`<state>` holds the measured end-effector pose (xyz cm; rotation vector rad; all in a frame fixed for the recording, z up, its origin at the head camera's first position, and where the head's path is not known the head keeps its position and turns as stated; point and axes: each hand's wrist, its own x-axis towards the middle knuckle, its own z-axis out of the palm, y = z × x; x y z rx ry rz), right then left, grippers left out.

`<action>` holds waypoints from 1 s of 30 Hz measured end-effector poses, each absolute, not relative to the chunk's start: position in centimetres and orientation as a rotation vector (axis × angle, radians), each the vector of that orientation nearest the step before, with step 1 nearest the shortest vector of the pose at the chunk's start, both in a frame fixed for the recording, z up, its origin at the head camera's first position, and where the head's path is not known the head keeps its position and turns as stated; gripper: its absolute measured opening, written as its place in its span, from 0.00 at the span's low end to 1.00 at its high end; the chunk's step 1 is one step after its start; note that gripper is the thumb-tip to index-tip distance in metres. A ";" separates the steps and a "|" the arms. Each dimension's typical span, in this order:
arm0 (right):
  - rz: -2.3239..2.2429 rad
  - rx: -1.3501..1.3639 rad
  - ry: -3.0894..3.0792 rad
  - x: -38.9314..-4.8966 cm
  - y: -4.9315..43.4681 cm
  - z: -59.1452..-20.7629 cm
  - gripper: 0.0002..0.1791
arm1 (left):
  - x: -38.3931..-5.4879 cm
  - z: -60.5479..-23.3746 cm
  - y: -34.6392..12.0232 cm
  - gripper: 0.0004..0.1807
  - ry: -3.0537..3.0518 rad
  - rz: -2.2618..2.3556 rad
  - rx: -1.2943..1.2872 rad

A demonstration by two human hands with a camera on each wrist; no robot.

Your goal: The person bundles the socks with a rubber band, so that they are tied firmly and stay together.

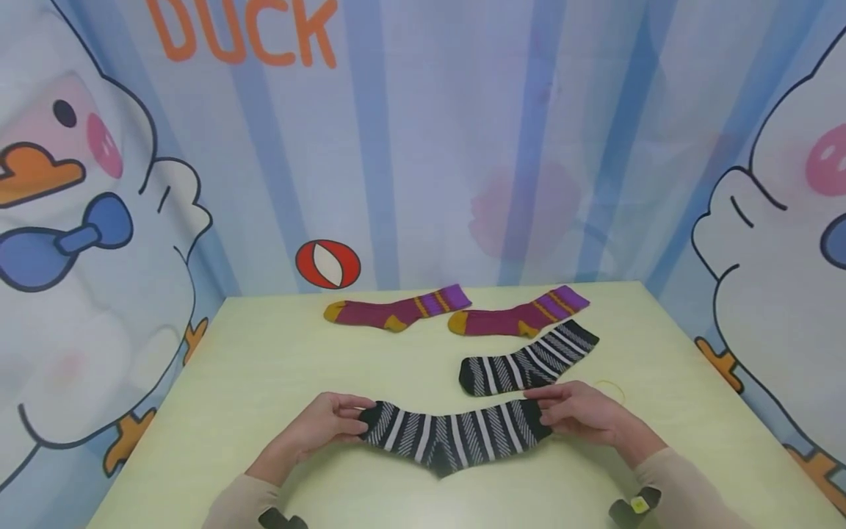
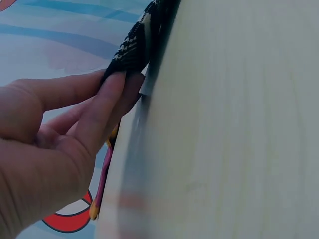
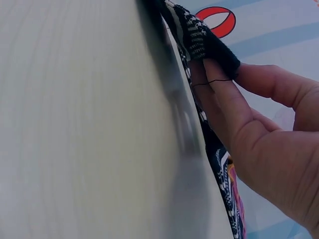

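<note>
A black sock with white stripes (image 1: 456, 438) stretches between both hands at the front of the table, its heel pointing toward me. The left hand (image 1: 328, 422) pinches the black toe end; in the left wrist view the thumb and fingers (image 2: 110, 94) grip that tip. At the other end, the right hand (image 1: 581, 414) pinches the cuff between thumb and fingers, and a loose dark thread crosses a finger (image 3: 227, 94) in the right wrist view. Just behind the right hand lies a second black-and-white striped sock (image 1: 529, 360), flat, toe to the left.
Two maroon socks with mustard toes and purple cuffs lie along the back: a left one (image 1: 396, 308) and a right one (image 1: 515, 316), close to the second striped sock. A thin yellow loop (image 1: 611, 388) is beyond the right wrist. A duck-printed curtain (image 1: 436, 147) surrounds the pale table (image 1: 244, 360).
</note>
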<state>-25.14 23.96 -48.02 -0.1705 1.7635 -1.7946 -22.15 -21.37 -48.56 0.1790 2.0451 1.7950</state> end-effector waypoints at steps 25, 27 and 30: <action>-1.705 -0.026 2.038 -23.9 23.6 -48.1 0.32 | -21.5 -48.7 -19.9 0.22 2.336 1.569 0.103; -1.689 -0.034 2.063 -23.8 23.5 -47.9 0.31 | -21.6 -48.8 -19.9 0.22 2.340 1.572 0.100; -1.694 -0.025 2.061 -23.9 23.5 -47.9 0.31 | -21.6 -48.8 -19.8 0.22 2.345 1.566 0.093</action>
